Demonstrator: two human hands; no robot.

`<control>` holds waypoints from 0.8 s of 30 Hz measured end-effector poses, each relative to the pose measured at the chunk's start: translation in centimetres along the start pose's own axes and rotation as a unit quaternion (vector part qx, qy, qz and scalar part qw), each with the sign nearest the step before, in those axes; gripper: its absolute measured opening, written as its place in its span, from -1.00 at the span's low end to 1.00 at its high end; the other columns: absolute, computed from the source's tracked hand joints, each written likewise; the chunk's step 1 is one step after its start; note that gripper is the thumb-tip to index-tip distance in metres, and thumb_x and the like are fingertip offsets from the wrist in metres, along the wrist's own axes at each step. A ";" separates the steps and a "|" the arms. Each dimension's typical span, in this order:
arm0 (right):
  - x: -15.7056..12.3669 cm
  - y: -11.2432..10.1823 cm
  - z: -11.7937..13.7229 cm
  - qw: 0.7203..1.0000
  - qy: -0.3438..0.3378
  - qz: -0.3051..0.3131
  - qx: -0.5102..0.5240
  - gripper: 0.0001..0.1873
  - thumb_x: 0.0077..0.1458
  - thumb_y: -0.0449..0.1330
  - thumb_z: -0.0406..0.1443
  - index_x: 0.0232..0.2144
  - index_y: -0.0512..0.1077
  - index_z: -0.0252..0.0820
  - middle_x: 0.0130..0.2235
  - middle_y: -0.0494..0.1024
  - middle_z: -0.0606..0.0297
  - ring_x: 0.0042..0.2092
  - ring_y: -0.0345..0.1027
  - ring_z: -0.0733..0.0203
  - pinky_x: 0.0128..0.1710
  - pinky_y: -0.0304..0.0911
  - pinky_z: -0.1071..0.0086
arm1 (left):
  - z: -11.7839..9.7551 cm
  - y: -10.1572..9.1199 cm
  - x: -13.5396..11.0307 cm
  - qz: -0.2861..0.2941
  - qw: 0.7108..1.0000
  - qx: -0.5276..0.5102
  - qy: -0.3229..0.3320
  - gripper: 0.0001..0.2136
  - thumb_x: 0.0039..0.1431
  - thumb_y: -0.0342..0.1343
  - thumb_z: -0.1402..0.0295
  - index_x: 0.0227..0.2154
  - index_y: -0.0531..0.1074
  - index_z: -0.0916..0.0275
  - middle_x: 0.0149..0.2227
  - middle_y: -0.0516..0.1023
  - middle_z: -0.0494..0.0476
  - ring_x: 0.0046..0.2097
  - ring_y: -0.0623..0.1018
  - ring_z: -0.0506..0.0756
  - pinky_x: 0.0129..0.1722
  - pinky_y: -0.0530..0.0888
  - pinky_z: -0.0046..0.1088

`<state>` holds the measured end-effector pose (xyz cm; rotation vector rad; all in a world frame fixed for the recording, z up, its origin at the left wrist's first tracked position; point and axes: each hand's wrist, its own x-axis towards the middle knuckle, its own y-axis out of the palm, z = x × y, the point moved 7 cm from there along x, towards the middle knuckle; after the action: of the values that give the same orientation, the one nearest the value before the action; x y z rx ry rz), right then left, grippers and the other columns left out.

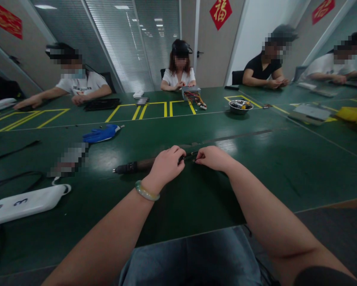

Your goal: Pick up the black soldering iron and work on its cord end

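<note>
In front of me on the green table (214, 206) lies a long tool that looks like an electric screwdriver (144, 165), with a brown body, black nose and metal tip pointing left. My left hand (168, 165), a bangle (147, 191) at its wrist, is closed around the tool's right end and hides part of it. A dark end shows between thumb and fingers. Just to the right, my right hand (212, 159) is closed in a pinch on a thin black cable (193, 153). A tiny light piece shows at these fingertips; its kind is unclear.
A blue glove (101, 134) and a white power bank (26, 204) lie left. Farther back are a metal bowl (240, 107) of small parts and a grey box with coloured wires (194, 97). Several people sit across the table. A yellow item (354, 116) lies far right.
</note>
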<state>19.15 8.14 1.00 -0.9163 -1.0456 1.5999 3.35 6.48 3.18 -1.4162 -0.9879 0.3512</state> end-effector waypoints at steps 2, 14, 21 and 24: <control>0.0 0.0 0.5 1.000 -0.008 -0.010 -0.006 -0.90 0.07 0.26 -0.20 -0.38 0.54 -0.07 -0.37 0.53 0.37 -0.34 0.36 0.26 -0.40 0.11 0.43 | -0.2 0.2 0.2 -0.012 1.000 -0.003 -0.008 -0.84 0.20 0.03 0.42 -0.18 0.42 0.18 -0.11 0.45 0.12 -0.17 0.49 0.12 -0.13 0.44 -0.29; 0.1 0.0 0.8 0.999 0.012 -0.030 0.002 -0.90 0.05 0.27 -0.20 -0.41 0.55 -0.07 -0.37 0.54 0.34 -0.31 0.39 0.21 -0.34 0.18 0.42 | 0.1 1.0 0.4 -0.004 0.999 -0.014 -0.032 -0.85 0.21 0.05 0.40 -0.16 0.40 0.19 -0.12 0.50 0.13 -0.12 0.50 0.14 -0.11 0.44 -0.29; 0.5 -0.2 0.3 0.998 0.030 -0.059 0.014 -0.92 0.05 0.28 -0.21 -0.40 0.55 -0.06 -0.36 0.54 0.34 -0.29 0.39 0.21 -0.31 0.20 0.40 | 0.2 1.1 0.4 -0.007 1.000 -0.015 -0.015 -0.87 0.21 0.07 0.40 -0.19 0.40 0.17 -0.15 0.50 0.10 -0.14 0.50 0.13 -0.11 0.44 -0.30; 0.8 -0.3 0.1 0.995 0.044 -0.086 0.024 -0.89 0.07 0.27 -0.20 -0.35 0.56 -0.05 -0.33 0.55 0.33 -0.27 0.39 0.20 -0.29 0.22 0.39 | 0.3 1.2 0.5 -0.003 1.000 -0.026 -0.012 -0.87 0.20 0.08 0.41 -0.19 0.41 0.16 -0.15 0.50 0.08 -0.13 0.50 0.13 -0.09 0.44 -0.30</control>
<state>18.94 8.91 1.22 -0.8344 -0.9939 1.4243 3.84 7.24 2.18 -1.4584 -1.0267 0.3423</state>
